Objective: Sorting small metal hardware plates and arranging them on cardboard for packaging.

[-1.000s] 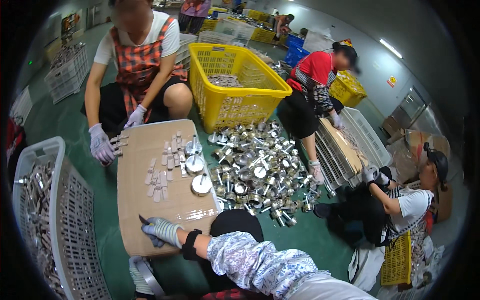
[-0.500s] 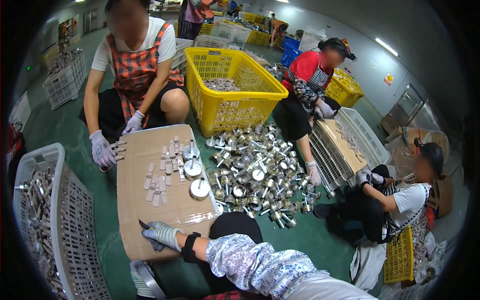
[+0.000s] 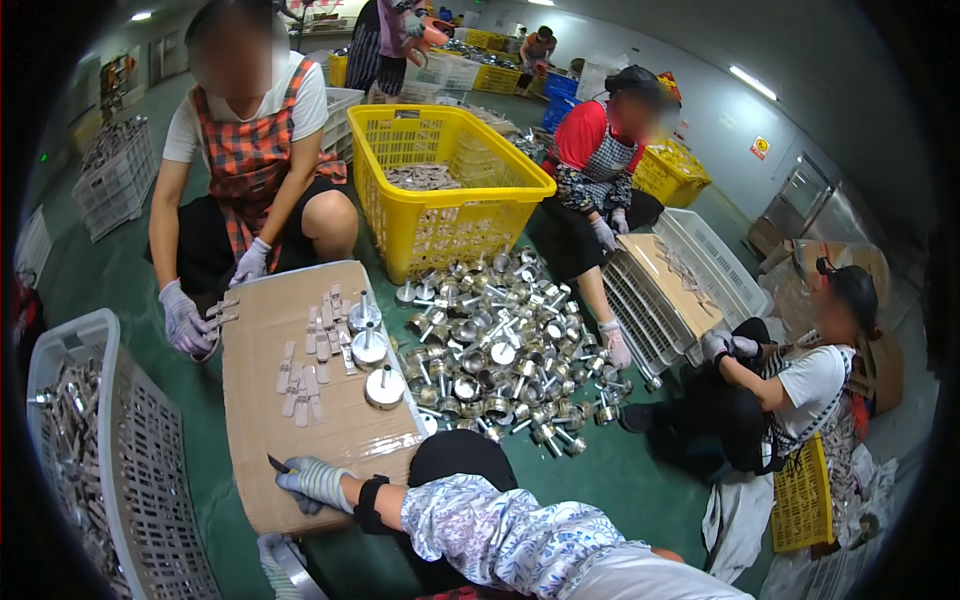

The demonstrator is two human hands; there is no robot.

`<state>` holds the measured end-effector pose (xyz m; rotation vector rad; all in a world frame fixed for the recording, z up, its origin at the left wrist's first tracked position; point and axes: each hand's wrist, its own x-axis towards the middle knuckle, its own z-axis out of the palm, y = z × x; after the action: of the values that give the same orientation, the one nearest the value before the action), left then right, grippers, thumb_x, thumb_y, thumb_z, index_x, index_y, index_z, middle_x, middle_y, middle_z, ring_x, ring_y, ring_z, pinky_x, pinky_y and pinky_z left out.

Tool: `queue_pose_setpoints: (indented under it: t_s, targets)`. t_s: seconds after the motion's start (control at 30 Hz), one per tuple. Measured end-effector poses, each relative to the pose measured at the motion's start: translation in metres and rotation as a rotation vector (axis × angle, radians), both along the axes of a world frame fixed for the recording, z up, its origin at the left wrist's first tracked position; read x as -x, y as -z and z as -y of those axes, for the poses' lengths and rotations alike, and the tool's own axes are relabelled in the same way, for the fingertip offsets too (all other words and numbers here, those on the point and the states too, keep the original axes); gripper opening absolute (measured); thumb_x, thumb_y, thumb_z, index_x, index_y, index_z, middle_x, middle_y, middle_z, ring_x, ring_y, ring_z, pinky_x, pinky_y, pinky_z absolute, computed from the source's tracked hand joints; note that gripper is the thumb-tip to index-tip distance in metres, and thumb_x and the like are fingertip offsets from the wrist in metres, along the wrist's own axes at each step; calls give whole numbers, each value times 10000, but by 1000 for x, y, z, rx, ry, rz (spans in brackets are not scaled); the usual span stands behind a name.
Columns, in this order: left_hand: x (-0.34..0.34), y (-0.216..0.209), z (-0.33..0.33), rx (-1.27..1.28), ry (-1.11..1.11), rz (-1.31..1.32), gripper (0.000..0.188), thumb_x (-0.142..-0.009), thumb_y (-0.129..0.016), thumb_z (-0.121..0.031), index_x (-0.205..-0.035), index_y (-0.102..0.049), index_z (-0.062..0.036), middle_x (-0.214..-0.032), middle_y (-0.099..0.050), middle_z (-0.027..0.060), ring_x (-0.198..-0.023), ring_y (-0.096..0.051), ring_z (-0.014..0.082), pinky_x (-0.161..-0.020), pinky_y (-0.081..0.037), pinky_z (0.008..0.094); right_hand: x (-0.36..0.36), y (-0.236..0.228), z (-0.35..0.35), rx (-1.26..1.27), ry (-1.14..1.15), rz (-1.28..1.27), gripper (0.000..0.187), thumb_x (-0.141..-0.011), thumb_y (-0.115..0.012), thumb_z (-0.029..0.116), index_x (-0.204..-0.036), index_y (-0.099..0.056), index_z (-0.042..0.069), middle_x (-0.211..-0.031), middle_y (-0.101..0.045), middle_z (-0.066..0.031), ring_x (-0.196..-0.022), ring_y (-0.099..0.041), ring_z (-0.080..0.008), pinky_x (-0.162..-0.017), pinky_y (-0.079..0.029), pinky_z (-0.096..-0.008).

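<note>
My right hand (image 3: 315, 483), in a striped glove, rests at the near left corner of a cardboard sheet (image 3: 270, 420). It is closed on a small knife (image 3: 277, 464), whose dark pointed tip sticks out past the fingers. Below the sheet's near edge, my left hand (image 3: 276, 568) is partly in view, also gloved, with curled fingers beside a pale grey strip (image 3: 300, 577). Several flat metal clips (image 3: 300, 390) lie in groups on the cardboard. Along its right side, three round metal caps with upright stems (image 3: 384, 388) stand in a row.
A large heap of stemmed metal caps (image 3: 510, 350) covers the floor to the right. Beyond it stands a yellow basket (image 3: 450, 205) of clips. A white crate (image 3: 150, 450) full of metal parts is at left. A co-worker's gloved hand (image 3: 185, 320) holds clips at the cardboard's far left edge.
The whole view has shifted slightly, moving the scene left. My right hand stays at the same cardboard corner with the knife. A co-worker at the right has shifted their hands.
</note>
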<state>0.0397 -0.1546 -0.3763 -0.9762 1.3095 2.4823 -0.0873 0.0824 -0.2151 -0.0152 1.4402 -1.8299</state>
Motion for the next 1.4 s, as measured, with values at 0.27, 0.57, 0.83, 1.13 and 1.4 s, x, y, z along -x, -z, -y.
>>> queue_pose_setpoints:
  t_s: [0.27, 0.57, 0.83, 1.13, 1.4]
  targets:
    - [8, 66, 40, -162, 101, -94, 301, -845, -476, -429, -841, -529, -133, -775, -583, 100, -579, -593, 321, -477, -510, 494, 1, 0, -1, -6, -4, 0, 203, -907, -511, 236, -938, -497, 37, -650, -461, -42, -455, -485, -166, -404, -414, -303]
    - [6, 72, 32, -30, -14, -174, 283, -853, -479, -415, -821, -531, -139, -745, -573, 102, -539, -555, 255, -486, -484, 377, 0, 2, 0, 29, -18, 18, 218, -909, -516, 247, -953, -508, 33, -652, -473, -36, -464, -504, -166, -398, -421, -297]
    - [7, -16, -11, -160, 21, 38, 220, -818, -495, -346, -796, -546, -133, -699, -586, 109, -523, -574, 284, -497, -502, 433, 0, 1, -4, 1, -4, 12, 210, -911, -511, 246, -946, -509, 39, -646, -464, -31, -456, -494, -160, -394, -416, -293]
    - [8, 30, 16, -233, 44, 165, 166, -795, -512, -291, -817, -523, -127, -693, -580, 86, -436, -543, 287, -381, -488, 453, 0, 3, 1, 6, -13, 19, 200, -924, -506, 242, -936, -497, 42, -637, -445, -25, -446, -474, -155, -389, -404, -290]
    - [8, -2, -7, -217, 10, 88, 142, -787, -503, -259, -807, -528, -121, -688, -578, 84, -453, -555, 282, -381, -488, 455, 0, 4, -3, -2, -12, 22, 201, -926, -505, 242, -937, -494, 42, -638, -445, -25, -455, -485, -160, -396, -413, -290]
